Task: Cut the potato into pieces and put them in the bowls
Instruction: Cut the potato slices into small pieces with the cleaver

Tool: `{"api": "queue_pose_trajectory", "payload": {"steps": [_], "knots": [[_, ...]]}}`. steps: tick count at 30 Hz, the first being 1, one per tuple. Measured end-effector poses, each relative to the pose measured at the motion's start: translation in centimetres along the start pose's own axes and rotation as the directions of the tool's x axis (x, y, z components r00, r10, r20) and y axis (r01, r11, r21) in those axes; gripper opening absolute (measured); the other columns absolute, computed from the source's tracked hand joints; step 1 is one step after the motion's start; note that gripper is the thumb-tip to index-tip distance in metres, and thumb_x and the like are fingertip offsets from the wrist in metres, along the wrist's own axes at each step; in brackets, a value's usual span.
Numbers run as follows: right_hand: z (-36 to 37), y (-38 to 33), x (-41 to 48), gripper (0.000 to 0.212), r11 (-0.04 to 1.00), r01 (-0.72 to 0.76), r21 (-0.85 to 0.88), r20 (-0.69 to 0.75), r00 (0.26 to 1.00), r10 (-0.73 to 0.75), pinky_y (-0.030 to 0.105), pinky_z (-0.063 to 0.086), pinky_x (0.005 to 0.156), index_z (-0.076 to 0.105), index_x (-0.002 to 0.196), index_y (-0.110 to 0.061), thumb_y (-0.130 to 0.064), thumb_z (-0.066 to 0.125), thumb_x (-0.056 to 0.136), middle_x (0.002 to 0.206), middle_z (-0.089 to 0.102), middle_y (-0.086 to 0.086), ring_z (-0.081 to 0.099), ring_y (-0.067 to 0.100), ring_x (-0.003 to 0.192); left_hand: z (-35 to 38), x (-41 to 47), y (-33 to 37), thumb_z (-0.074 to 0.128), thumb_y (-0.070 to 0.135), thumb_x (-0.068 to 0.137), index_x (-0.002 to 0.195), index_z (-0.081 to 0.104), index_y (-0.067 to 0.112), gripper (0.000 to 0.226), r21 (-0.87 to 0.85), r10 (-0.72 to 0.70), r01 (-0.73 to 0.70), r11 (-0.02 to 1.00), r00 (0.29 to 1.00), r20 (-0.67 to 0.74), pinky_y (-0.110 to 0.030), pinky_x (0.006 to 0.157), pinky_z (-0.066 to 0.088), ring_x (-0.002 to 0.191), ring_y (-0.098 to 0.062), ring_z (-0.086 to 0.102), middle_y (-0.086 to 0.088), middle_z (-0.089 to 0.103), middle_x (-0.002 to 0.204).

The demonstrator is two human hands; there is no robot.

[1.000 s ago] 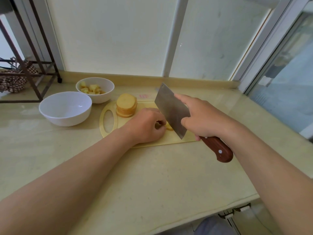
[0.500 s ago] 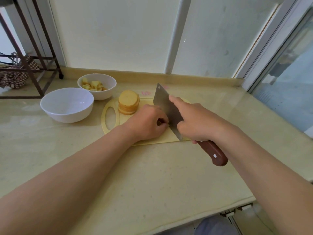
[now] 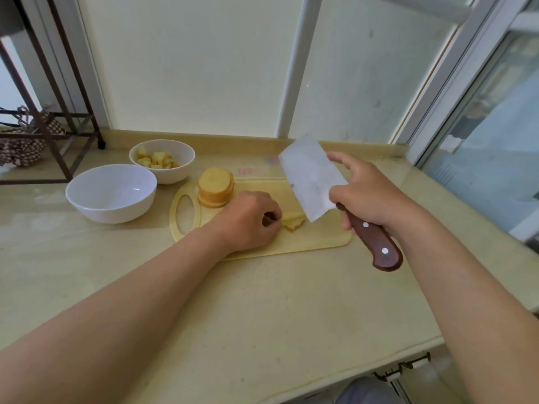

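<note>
On the board (image 3: 320,240), left hand (image 3: 248,220) pinches potato strips (image 3: 294,222); right hand (image 3: 370,196) grips cleaver (image 3: 312,179) — slice stack (image 3: 215,186), bowls (image 3: 116,211) leftward.

A pale beige, stone-look table (image 3: 262,316) fills the lower view, its surface faintly mottled. Along the table's far edge runs a low raised lip (image 3: 204,137) of the same colour. Behind the table rise off-white, evenly lit wall panels (image 3: 189,68), split by a white upright post (image 3: 295,68). At the table's far left stands a dark metal rack (image 3: 62,91) with a brown patterned cloth (image 3: 20,147) bundled on its lower bars. To the table's right, a pale-framed glass window (image 3: 495,135) runs at an angle and shows a blurred bluish outdoors. The light is soft daylight.
</note>
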State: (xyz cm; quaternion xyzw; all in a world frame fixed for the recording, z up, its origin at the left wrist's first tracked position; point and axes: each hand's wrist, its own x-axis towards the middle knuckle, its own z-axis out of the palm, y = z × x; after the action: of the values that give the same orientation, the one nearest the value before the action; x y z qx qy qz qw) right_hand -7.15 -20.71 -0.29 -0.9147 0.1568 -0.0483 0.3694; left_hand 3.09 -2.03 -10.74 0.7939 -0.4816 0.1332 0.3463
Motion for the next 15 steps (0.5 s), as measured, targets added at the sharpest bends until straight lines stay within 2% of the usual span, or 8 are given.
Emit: {"api": "queue_pose_trajectory", "payload": {"steps": [2, 5, 8, 10, 15], "knots": [[-0.7, 1.8, -0.6, 0.073, 0.992, -0.056, 0.109, -0.044, 0.997, 0.061, 0.031, 0.05, 0.044, 0.045, 0.147, -0.039, 0.002, 0.051, 0.088, 0.06, 0.066, 0.001, 0.059, 0.02, 0.041, -0.1, 0.0, 0.0, 0.073, 0.012, 0.077, 0.081, 0.075, 0.009, 0.005, -0.006, -0.008, 0.008, 1.0, 1.0, 0.012, -0.032, 0.065, 0.054, 0.068, -0.016, 0.063, -0.002, 0.069, 0.079], [-0.4, 4.8, -0.9, 0.072, 0.966, -0.131, 0.222, -0.062, 0.987, 0.148, 0.032, 0.05, 0.043, 0.045, 0.147, -0.038, 0.003, 0.054, 0.088, 0.057, 0.068, 0.004, 0.057, 0.02, 0.042, -0.2, 0.0, 0.3, 0.072, 0.013, 0.077, 0.083, 0.074, 0.009, 0.007, -0.009, -0.023, 0.023, 1.0, 0.999, 0.028, -0.029, 0.065, 0.052, 0.069, -0.015, 0.061, -0.001, 0.068, 0.081], [0.2, 6.9, -1.3, 0.072, 0.945, -0.17, 0.281, -0.057, 0.98, 0.193, 0.03, 0.049, 0.042, 0.043, 0.151, -0.032, 0.004, 0.055, 0.09, 0.059, 0.069, 0.011, 0.055, 0.021, 0.042, 0.0, 0.0, 0.2, 0.071, 0.016, 0.077, 0.091, 0.071, 0.01, 0.015, -0.008, -0.081, 0.081, 0.997, 0.996, 0.023, -0.023, 0.07, 0.047, 0.075, -0.013, 0.057, 0.001, 0.064, 0.087], [0.6, 7.6, -1.5, 0.073, 0.929, -0.181, 0.322, -0.037, 0.978, 0.204, 0.029, 0.047, 0.041, 0.04, 0.154, -0.029, 0.004, 0.055, 0.091, 0.06, 0.07, 0.009, 0.054, 0.021, 0.042, 0.0, -0.1, 0.2, 0.069, 0.02, 0.078, 0.097, 0.068, 0.011, 0.022, 0.002, -0.111, 0.111, 0.994, 0.993, 0.033, -0.022, 0.075, 0.045, 0.081, -0.013, 0.056, 0.001, 0.063, 0.092], [1.3, 7.9, -1.4, 0.073, 0.93, -0.191, 0.313, 0.016, 0.981, 0.195, 0.027, 0.045, 0.039, 0.04, 0.152, -0.033, 0.006, 0.053, 0.091, 0.056, 0.068, 0.005, 0.053, 0.019, 0.039, -0.1, 0.0, 0.5, 0.054, 0.041, 0.078, 0.114, 0.063, 0.015, 0.045, 0.084, -0.164, 0.155, 0.984, 0.979, 0.117, -0.03, 0.087, 0.047, 0.099, -0.017, 0.057, 0.001, 0.062, 0.107]]}}
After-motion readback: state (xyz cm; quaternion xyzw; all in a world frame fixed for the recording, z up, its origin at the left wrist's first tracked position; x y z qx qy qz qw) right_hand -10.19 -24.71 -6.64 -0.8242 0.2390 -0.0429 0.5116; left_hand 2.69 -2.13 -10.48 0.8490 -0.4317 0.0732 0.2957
